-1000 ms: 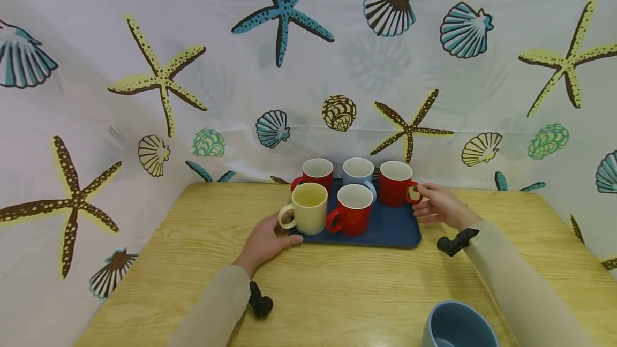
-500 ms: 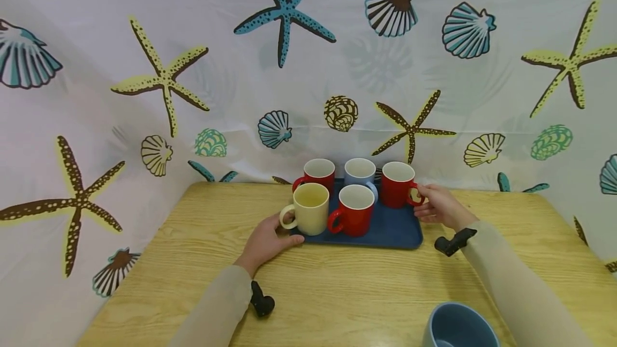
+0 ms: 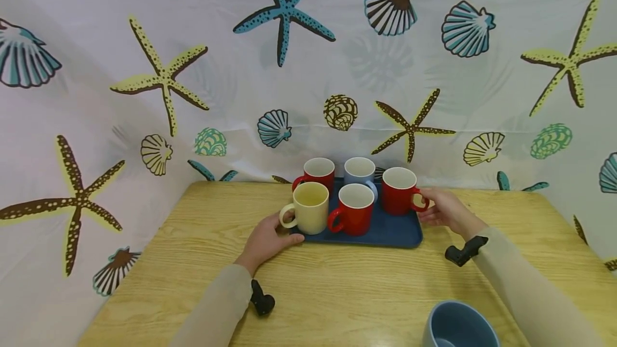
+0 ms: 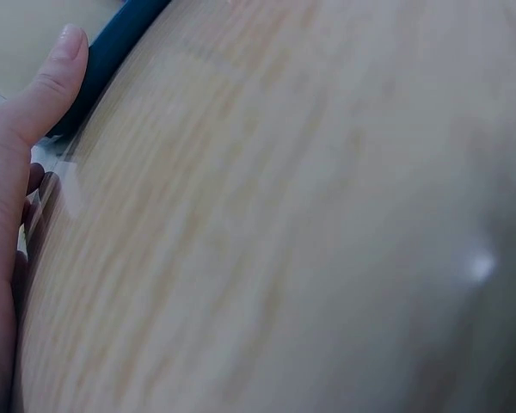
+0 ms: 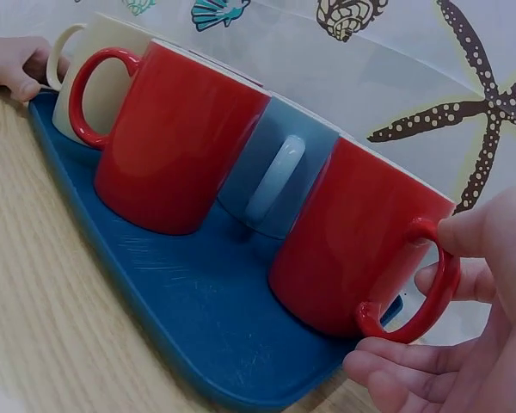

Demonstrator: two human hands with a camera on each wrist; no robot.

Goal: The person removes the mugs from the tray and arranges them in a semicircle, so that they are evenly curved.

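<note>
My right hand (image 3: 450,212) pinches the handle of a red mug (image 3: 398,197) at the right end of a blue tray (image 3: 392,233). In the right wrist view the thumb presses the top of this handle, with fingers behind and below it. My left hand (image 3: 265,242) holds the tray's left front corner; in the left wrist view its thumb (image 4: 56,82) lies along the rim. Beside it on the tray stands a cream mug (image 3: 310,213), its handle near the fingers. Another red mug (image 3: 355,216) stands in front; a third red mug (image 3: 324,170) and a light blue mug (image 3: 359,172) stand behind.
A blue-grey cup (image 3: 460,328) stands near the front, left of the right sleeve, partly cut off by the frame. The wooden table (image 3: 347,288) meets a white curtain (image 3: 308,79) with starfish and shells right behind the tray.
My right hand has drawn the right-hand red mug a little toward the front and to the right on the tray. The left hand, the tray and the other mugs stay put.
</note>
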